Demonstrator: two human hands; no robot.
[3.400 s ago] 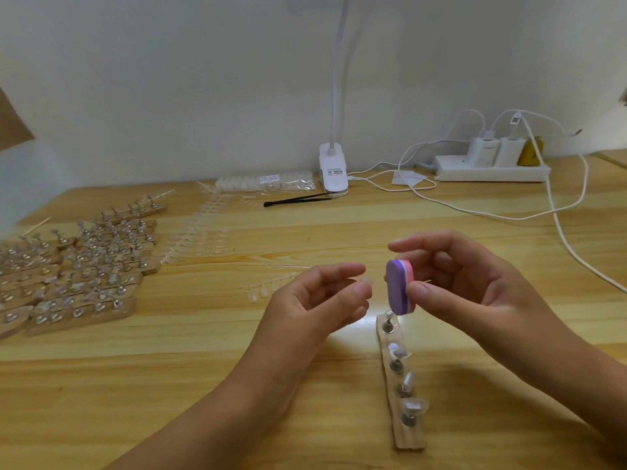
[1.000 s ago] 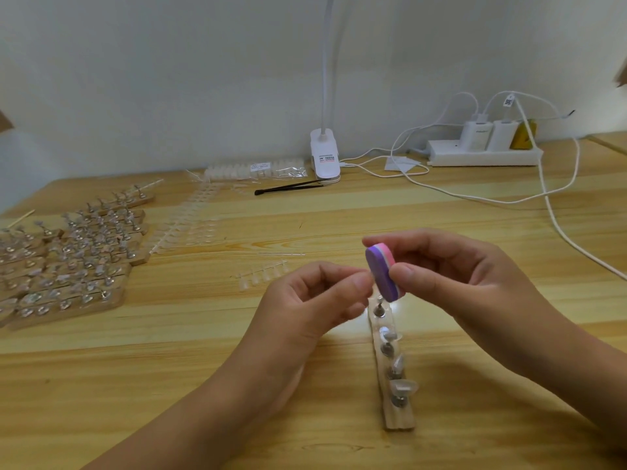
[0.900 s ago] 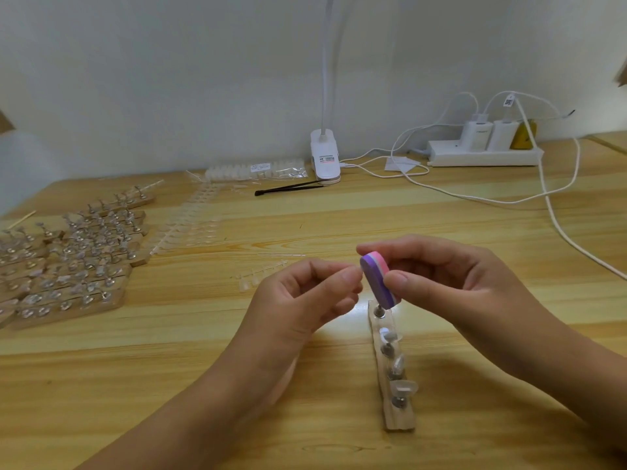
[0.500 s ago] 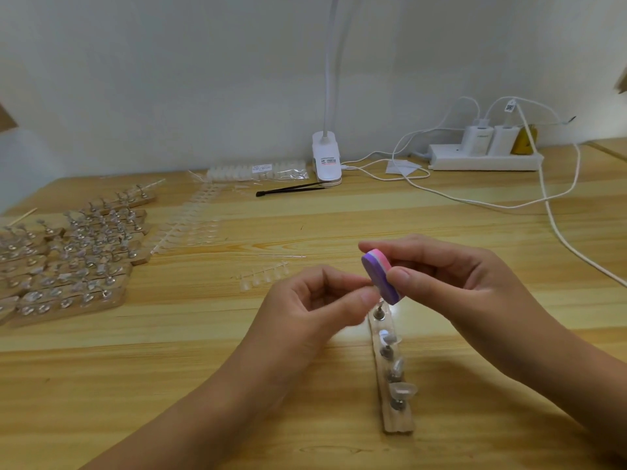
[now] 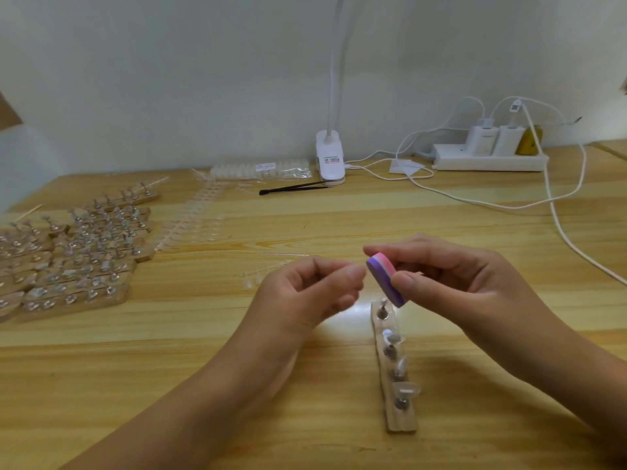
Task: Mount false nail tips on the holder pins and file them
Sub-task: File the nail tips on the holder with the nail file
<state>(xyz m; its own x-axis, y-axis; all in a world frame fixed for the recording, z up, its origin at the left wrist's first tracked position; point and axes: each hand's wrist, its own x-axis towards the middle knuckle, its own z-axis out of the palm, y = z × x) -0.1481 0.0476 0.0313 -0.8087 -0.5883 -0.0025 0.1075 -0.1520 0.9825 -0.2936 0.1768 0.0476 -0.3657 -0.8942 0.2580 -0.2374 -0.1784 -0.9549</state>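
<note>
I judge this is the filing step. My right hand [image 5: 451,283] pinches the buffer block [image 5: 385,278] just above the bare pin [image 5: 382,305] of the holder [image 5: 402,420] beneath it. My left hand [image 5: 305,296], just beside, curls thumb to forefinger, and I cannot tell if it holds a clear tip. The next move probably calls for seating one on that pin.

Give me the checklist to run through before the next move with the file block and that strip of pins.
1. Grip on the file: the right hand pinches the file block between thumb and fingers. ok
2. Tip in hand: the left hand has thumb against forefinger, but no tip shows there. cannot tell
3. Free pin: the far pin on the holder strip is bare. ok
4. Mounted work: three clear tips sit on the nearer pins. ok
5. Strip steadied: neither hand touches it; it just lies on the table. not ok
</note>
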